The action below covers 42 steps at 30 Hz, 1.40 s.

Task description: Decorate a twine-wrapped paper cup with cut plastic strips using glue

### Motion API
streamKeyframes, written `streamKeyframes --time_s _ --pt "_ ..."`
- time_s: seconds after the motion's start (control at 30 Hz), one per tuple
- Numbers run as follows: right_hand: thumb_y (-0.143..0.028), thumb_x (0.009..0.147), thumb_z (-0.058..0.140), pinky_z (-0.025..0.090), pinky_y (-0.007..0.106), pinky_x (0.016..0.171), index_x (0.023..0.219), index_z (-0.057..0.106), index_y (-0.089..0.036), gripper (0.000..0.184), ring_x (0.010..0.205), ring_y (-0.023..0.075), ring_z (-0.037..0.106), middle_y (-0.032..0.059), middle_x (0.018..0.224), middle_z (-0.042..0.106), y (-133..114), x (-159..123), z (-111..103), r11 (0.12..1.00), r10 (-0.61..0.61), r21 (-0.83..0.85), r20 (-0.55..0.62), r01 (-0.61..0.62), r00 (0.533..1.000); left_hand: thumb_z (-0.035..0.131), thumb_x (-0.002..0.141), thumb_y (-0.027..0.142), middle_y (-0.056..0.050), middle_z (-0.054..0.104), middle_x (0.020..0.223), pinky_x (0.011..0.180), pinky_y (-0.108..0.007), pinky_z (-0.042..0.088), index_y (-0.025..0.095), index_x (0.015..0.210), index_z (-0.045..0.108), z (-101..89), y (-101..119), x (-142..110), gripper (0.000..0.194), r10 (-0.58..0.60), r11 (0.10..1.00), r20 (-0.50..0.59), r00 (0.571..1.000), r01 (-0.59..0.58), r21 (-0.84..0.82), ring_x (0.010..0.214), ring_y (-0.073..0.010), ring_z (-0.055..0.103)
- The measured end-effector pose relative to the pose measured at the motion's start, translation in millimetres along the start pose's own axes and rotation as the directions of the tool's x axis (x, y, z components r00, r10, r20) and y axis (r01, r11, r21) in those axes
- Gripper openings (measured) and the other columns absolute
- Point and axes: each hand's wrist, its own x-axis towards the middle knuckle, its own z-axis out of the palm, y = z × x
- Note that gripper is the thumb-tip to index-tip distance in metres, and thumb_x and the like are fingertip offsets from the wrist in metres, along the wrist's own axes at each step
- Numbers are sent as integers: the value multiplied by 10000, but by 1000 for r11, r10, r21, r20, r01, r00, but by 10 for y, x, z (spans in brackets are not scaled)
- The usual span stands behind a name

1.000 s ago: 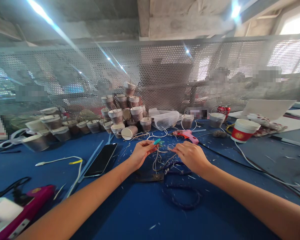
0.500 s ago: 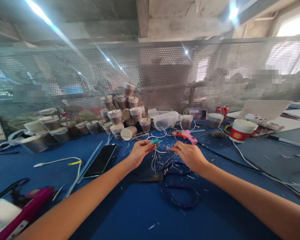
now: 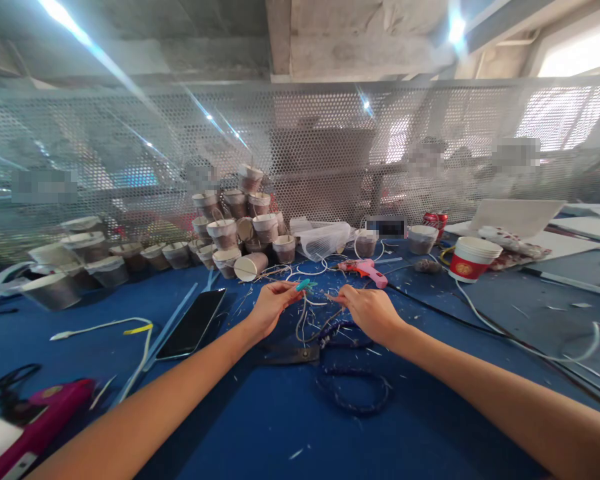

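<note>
Near the middle of the blue table, my left hand (image 3: 273, 308) is closed in a pinch, turquoise at its fingertips. A thin pale cord (image 3: 298, 327) hangs in a loop from that pinch. Facing it across a small gap, my right hand (image 3: 373, 312) is closed too, thumb against fingers. A thin tip pokes out of it towards the left hand; what it belongs to is too small to make out. Below both hands lie large scissors (image 3: 307, 355) with dark, cord-wrapped handles. A pink glue gun (image 3: 373, 272) rests just beyond my right hand.
Stacked small paper cups (image 3: 223, 233) stand at the back, beside clear plastic wrap (image 3: 325, 239). A black phone (image 3: 193, 325) lies left, with a magenta tool (image 3: 55, 407) nearer. Right are a red-and-white cup (image 3: 473, 259) and a black cable (image 3: 440, 309). White scraps litter the table.
The whole view has shifted slightly, so things appear a little further left. Both hands keep nearly the same pinched pose over the scissors.
</note>
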Motion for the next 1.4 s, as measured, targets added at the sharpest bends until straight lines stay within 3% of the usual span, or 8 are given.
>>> streamKeyframes --time_s 0.13,0.33,0.5,0.83,1.13,1.4 --pt "-176 876 416 337 220 535 800 531 -149 141 665 134 618 30 704 659 5 3 30 997 -59 54 -55 62 997 792 489 249 -29 684 651 739 -289 478 134 583 655 -7 18 -8 202 -5 999 -1 1000 5 -35 648 -129 627" --pt "-326 859 473 372 203 579 830 529 -146 191 685 125 612 33 713 648 -3 -14 54 979 -132 124 -199 159 971 797 473 239 -23 675 622 733 -281 468 133 526 619 -23 32 0 213 -4 995 -27 1000 1 -102 657 -132 625" --pt "-305 903 379 354 185 550 752 568 -158 283 624 106 607 19 644 644 30 -45 59 977 -149 109 -256 182 955 794 484 240 -30 678 629 756 -293 466 128 528 614 -17 33 2 217 -14 996 -10 1000 13 -90 674 -140 629" --pt "-248 885 408 300 194 491 769 587 -177 224 605 118 622 24 673 679 -15 -35 8 999 -8 47 -141 14 990 787 501 221 -30 687 664 744 -288 479 129 589 637 -17 13 13 197 -8 998 -18 1000 6 -64 662 -133 635" --pt "-275 880 439 263 218 477 729 566 -170 223 578 127 620 21 637 672 -67 -21 -12 1000 0 8 -128 1 992 789 494 239 -31 686 665 744 -295 478 130 591 635 -11 16 9 212 -1 998 -19 1000 0 -56 694 -147 640" --pt "-357 879 428 318 204 522 823 602 -177 257 603 120 624 3 638 668 -8 -37 54 995 -60 64 -280 81 958 795 471 246 -23 678 639 726 -281 465 132 544 628 -3 37 -11 215 -1 999 -27 1000 0 -53 668 -136 630"
